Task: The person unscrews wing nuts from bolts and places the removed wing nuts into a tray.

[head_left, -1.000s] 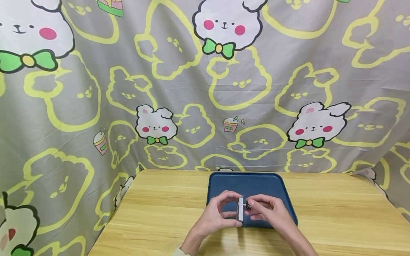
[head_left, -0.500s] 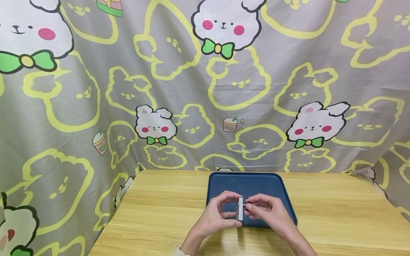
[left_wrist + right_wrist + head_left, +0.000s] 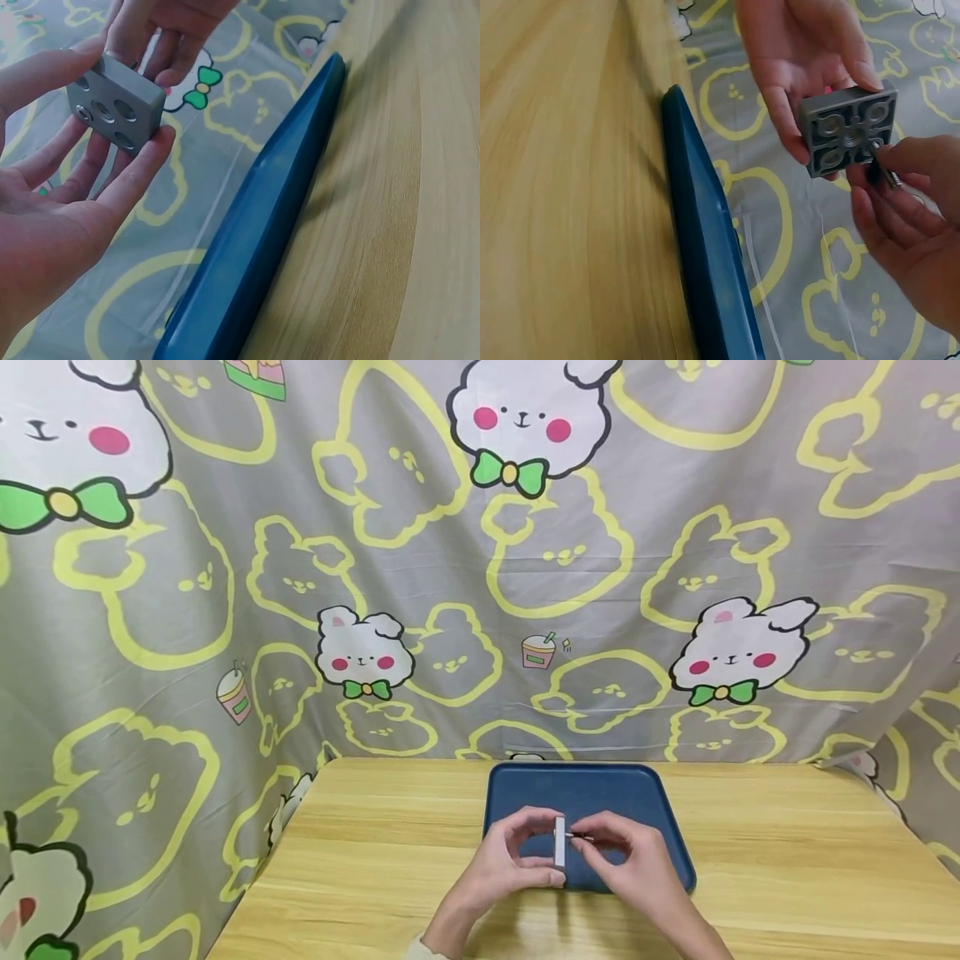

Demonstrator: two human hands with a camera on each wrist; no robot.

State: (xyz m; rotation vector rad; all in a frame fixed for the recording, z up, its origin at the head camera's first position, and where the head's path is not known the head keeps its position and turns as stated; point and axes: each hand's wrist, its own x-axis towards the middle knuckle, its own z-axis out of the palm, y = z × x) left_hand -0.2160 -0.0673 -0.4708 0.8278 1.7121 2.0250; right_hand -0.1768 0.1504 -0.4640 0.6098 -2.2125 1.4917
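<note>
In the head view my left hand grips a small grey square block upright by its edges, thumb below and fingers above. Several round holes show on its smooth face in the left wrist view; the ribbed, recessed face shows in the right wrist view. My right hand pinches a thin metal screw with a threaded end and a dark part beside it. The screw's inner end is right at a corner hole of the block's ribbed face, partly hidden by the fingertips. Both hands are above the tray's near side.
A dark blue tray with a raised rim lies on the light wooden table, below and beyond the hands. Grey cloth with rabbit prints hangs behind the table and at both sides.
The right fingers have shifted their pinch on the screw, and its outer end now sticks out to the right past the fingertips. The block has moved up slightly in the left hand's grip.
</note>
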